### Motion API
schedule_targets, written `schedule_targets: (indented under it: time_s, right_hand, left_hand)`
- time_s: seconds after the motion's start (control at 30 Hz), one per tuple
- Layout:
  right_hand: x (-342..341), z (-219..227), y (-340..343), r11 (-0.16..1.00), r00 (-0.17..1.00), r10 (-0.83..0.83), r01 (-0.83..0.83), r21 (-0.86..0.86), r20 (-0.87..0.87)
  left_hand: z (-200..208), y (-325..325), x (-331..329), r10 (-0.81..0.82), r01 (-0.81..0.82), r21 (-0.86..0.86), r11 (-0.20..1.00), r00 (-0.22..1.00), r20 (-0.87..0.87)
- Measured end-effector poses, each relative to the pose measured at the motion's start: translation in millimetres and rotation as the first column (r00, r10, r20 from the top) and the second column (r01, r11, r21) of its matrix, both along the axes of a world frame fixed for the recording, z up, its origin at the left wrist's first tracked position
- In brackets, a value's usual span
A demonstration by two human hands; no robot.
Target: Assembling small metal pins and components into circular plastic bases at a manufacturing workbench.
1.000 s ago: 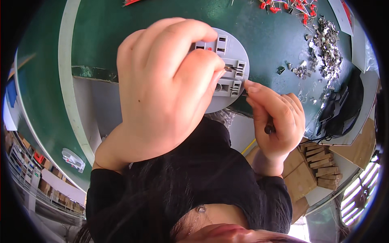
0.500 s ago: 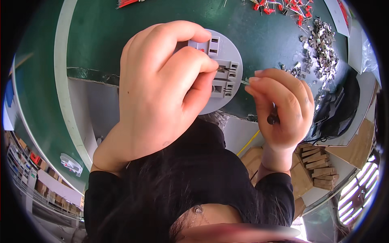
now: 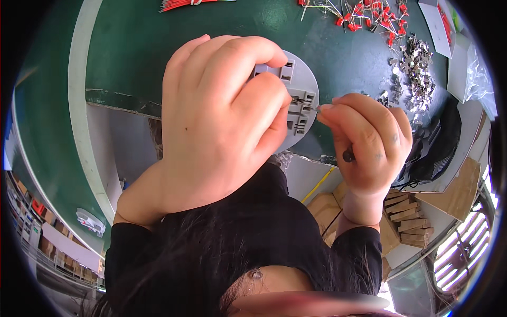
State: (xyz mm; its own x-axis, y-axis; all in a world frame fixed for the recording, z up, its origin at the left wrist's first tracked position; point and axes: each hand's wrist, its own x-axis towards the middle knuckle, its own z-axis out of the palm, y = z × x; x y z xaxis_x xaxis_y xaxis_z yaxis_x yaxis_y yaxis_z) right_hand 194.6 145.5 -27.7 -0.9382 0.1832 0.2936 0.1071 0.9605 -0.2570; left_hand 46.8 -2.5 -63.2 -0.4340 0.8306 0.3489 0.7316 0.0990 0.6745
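My left hand [image 3: 224, 111] is closed over a round grey plastic base [image 3: 308, 79] with moulded slots, and it covers most of the left side. Its index fingertip rests near an upper slot; the thumb and another finger pinch at the middle slots, where a small metal piece [image 3: 297, 99] shows. Just off the base's right edge, my right hand [image 3: 369, 132] is closed in a pinch. A thin pale tip [image 3: 318, 109] pokes out from its fingertips. The dark round end of a slim tool [image 3: 348, 154] shows in that palm; whether tip and end are one piece is hidden.
Red-headed parts with wire legs [image 3: 369, 16] lie at the far right of the green table [image 3: 132, 53], beside a heap of small metal clips [image 3: 417, 68]. A red wire bundle [image 3: 185, 4] lies at the far edge. A black mesh item [image 3: 438, 142] sits right.
The base and my left hand have shifted slightly right and nearer in the picture. My right fingertips have come closer to the base's edge, while the whole view has moved a little.
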Motion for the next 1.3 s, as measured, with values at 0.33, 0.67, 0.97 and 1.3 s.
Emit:
schedule_targets:
  time_s: [0.33,0.67,0.97,1.3]
  right_hand:
    - [-1.8,0.6,3.3,0.992,0.998,0.063,-0.062,0.109,-0.003]
    - [-9.3,0.2,-1.5,0.989,0.998,0.065,-0.068,0.129,0.025]
    - [-21.2,33.0,-22.5,0.959,0.910,-0.078,-0.043,0.281,0.408]
    - [20.4,13.2,-6.1,0.947,0.954,-0.291,0.299,-0.120,0.079]
  left_hand:
    - [-7.6,1.9,3.4,0.021,-0.021,0.065,0.998,1.000,-0.003]
    - [-8.7,0.4,3.8,0.030,-0.032,0.075,0.997,0.999,0.020]
    - [-4.1,2.0,3.0,-0.012,0.011,0.037,0.999,1.000,0.016]
    - [0.5,0.3,-1.3,-0.089,0.090,-0.038,0.995,0.996,0.020]
